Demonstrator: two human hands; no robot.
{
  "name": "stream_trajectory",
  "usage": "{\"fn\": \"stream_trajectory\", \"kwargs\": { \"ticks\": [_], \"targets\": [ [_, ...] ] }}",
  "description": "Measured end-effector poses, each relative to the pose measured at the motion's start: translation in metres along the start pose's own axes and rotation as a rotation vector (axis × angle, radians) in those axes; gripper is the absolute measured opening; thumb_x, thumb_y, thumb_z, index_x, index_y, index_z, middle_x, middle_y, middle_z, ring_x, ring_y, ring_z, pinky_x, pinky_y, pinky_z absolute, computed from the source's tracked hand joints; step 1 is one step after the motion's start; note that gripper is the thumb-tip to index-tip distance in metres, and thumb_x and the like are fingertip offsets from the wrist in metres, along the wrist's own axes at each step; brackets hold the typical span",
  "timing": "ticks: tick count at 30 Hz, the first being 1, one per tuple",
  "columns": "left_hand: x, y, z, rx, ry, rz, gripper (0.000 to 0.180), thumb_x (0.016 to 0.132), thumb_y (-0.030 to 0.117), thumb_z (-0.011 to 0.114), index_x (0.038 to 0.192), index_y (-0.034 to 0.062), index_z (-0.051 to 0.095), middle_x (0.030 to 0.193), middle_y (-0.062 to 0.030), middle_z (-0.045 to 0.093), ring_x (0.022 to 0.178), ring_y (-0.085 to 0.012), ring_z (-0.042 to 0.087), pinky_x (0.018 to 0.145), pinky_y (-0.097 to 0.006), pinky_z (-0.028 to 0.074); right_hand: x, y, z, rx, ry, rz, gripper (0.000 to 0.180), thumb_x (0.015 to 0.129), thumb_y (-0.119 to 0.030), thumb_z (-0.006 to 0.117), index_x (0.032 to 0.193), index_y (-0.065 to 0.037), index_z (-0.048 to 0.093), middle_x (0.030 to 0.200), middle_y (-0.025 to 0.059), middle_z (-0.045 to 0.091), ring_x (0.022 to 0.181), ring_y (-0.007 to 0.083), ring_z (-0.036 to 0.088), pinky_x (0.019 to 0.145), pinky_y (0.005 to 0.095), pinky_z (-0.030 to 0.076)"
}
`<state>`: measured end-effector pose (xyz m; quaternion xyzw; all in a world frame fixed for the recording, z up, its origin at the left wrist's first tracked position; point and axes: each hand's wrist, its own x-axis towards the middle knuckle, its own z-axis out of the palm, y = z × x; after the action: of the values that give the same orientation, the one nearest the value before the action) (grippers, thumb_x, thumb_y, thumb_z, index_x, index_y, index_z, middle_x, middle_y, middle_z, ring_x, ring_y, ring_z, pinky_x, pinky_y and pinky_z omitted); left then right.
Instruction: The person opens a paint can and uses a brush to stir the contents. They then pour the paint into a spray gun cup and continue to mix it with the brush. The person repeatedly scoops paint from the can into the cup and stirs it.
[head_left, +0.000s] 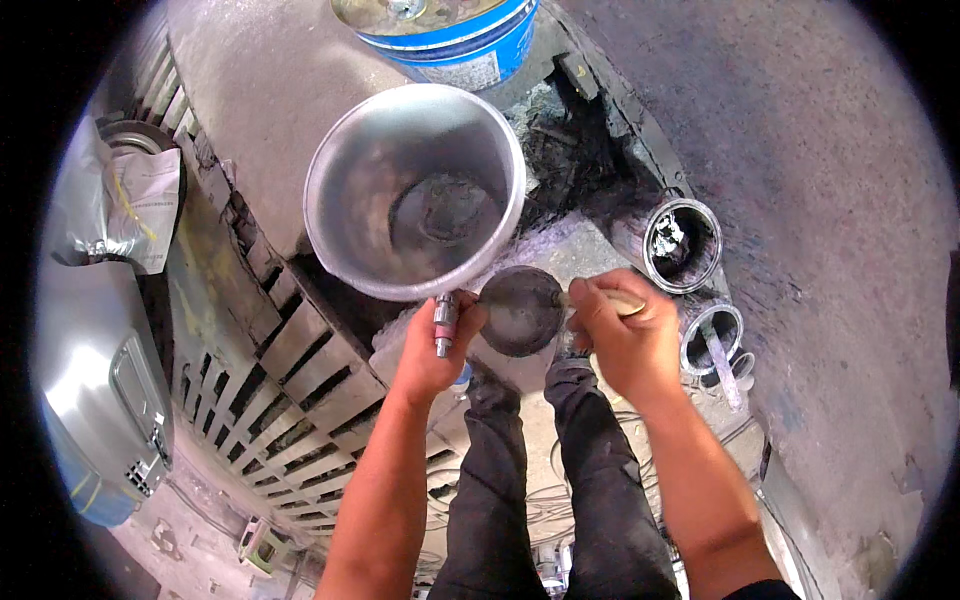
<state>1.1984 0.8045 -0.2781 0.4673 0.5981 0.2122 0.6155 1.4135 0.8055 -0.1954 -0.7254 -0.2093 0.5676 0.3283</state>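
Left hand (432, 350) clasped a pink-ringed metal fitting (445, 322), thumb at the rim of a dark, round cup (521, 314) between both hands, as the right hand (632, 335) pinched a pale-handled tool (626, 302) at the cup's right edge; a smooth, silvery tapered bucket (350, 200) crowded in just beyond, with a glossy blue drum (480, 58) behind it, two grimy cans (688, 274) at right and rough slatted boards (296, 334) at left
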Motion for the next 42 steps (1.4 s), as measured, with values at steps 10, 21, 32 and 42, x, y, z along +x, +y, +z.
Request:
{"fn": "stream_trajectory", "kwargs": {
  "ticks": [10,21,32,42],
  "targets": [
    [-0.006,0.002,0.0,0.107,0.064,-0.013,0.011,0.088,0.01,0.064,0.09,0.0016,0.056,0.076,-0.0004,0.056,0.07,-0.0103,0.05,0.063,-0.028,0.043,-0.009,0.014,-0.017,-0.585,-0.043,-0.35,0.011,0.082,-0.014,0.068,0.085,-0.004,0.067,0.069,0.0149,0.066,0.061,0.0304,0.065,0.057,0.0358,0.052],
    [-0.006,0.004,-0.001,-0.054,0.066,-0.17,0.011,0.089,0.012,0.063,0.088,0.0029,0.056,0.074,-0.0006,0.056,0.068,-0.0097,0.05,0.063,-0.027,0.042,0.004,0.013,-0.014,-0.6,-0.385,-0.948,0.013,0.073,-0.012,0.071,0.083,-0.007,0.068,0.08,0.0104,0.065,0.071,0.0281,0.063,0.064,0.037,0.053],
    [-0.015,-0.017,0.001,-0.074,0.141,-0.126,0.014,0.088,0.014,0.065,0.088,0.0037,0.055,0.074,0.0009,0.053,0.066,-0.0086,0.046,0.06,-0.027,0.04,0.004,0.025,0.015,0.052,0.1,0.048,0.014,0.088,-0.017,0.063,0.085,-0.003,0.065,0.07,0.0045,0.065,0.058,0.0114,0.06,0.053,0.0273,0.049],
    [-0.015,-0.017,0.0,-0.06,0.169,-0.05,0.012,0.089,0.01,0.063,0.089,0.0036,0.053,0.077,0.0003,0.054,0.072,-0.0088,0.048,0.066,-0.026,0.042,-0.006,0.018,0.01,-0.406,0.04,-0.346,0.009,0.082,-0.014,0.067,0.082,-0.005,0.065,0.072,0.0153,0.065,0.064,0.0315,0.066,0.058,0.037,0.051]
  ]
}}
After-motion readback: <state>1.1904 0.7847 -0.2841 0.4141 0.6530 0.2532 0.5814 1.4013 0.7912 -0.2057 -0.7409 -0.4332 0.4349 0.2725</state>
